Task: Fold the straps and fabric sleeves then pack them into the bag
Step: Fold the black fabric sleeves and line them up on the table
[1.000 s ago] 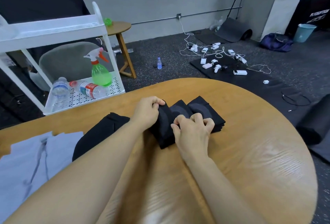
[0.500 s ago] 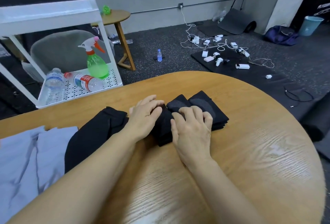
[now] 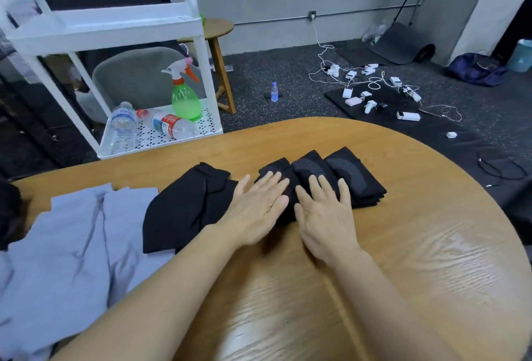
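Three folded black fabric sleeves (image 3: pixel 339 173) lie side by side on the wooden table (image 3: pixel 417 245). My left hand (image 3: pixel 256 208) lies flat with straight fingers on the leftmost folded sleeve. My right hand (image 3: pixel 325 214) presses flat beside it, fingers spread over the middle one. A larger black fabric piece (image 3: pixel 184 205) lies to the left of my left hand. A light blue-grey fabric bag (image 3: pixel 66 251) is spread on the table's left part.
A white cart (image 3: pixel 121 78) with a green spray bottle (image 3: pixel 185 96) and water bottles stands beyond the table's far left edge. Behind it are a grey chair and a small round side table. Cables and chargers (image 3: pixel 374 87) lie on the floor.
Both hands have gone from gripping and folding the left sleeve with curled fingers to lying flat and pressing on it. The folded sleeve now lies flat beside the other two.
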{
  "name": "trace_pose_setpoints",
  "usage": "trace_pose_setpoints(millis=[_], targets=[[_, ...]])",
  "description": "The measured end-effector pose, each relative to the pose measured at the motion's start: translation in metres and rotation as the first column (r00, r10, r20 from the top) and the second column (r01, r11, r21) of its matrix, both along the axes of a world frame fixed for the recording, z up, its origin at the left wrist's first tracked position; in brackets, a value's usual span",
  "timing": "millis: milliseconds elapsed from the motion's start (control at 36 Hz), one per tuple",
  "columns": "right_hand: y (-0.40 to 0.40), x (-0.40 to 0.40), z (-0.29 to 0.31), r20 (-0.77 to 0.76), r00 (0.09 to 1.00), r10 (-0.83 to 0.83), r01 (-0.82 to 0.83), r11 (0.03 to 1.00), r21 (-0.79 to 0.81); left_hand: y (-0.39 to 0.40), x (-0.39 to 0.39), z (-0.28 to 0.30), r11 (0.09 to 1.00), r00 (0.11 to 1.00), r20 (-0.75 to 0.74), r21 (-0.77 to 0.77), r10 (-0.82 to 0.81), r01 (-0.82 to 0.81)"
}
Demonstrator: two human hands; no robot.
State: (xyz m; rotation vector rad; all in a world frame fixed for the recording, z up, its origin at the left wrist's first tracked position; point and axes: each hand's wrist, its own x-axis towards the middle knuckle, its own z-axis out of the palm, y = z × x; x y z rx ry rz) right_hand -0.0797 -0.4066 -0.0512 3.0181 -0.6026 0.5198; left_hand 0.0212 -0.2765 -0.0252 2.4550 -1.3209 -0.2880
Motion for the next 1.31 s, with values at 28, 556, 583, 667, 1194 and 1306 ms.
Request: trace_pose_setpoints(millis=[28, 556, 583, 667, 1194, 1306], targets=[[0.003, -0.001, 0.002, 0.031, 0.999, 0.013, -0.013, 1.000, 0.006, 0.007, -0.001, 0.001, 1.000, 1.000, -0.002, -0.022, 0.013, -0.013], [0.127, 0.043, 0.016, -0.107, 0.994, 0.027, 0.022, 0.901, 0.433, 0.138, 0.033, 0.016, 0.961, 0.952, 0.160, 0.059, 0.259, -0.271], [0.129, 0.049, 0.015, -0.124, 0.992, 0.000, 0.053, 0.903, 0.426, 0.133, 0.035, 0.015, 0.966, 0.958, 0.167, 0.077, 0.233, -0.248], [0.130, 0.067, 0.016, -0.150, 0.983, -0.105, 0.155, 0.914, 0.374, 0.116, 0.041, 0.012, 0.969, 0.963, 0.207, 0.137, 0.175, -0.205], [0.131, 0.079, 0.021, 0.089, 0.984, -0.157, 0.092, 0.860, 0.503, 0.122, 0.056, -0.011, 0.872, 0.913, 0.226, 0.287, 0.340, -0.396], [0.133, 0.065, 0.036, 0.167, 0.983, -0.078, -0.018, 0.860, 0.509, 0.121, 0.050, -0.004, 0.857, 0.905, 0.233, 0.305, 0.355, -0.415]])
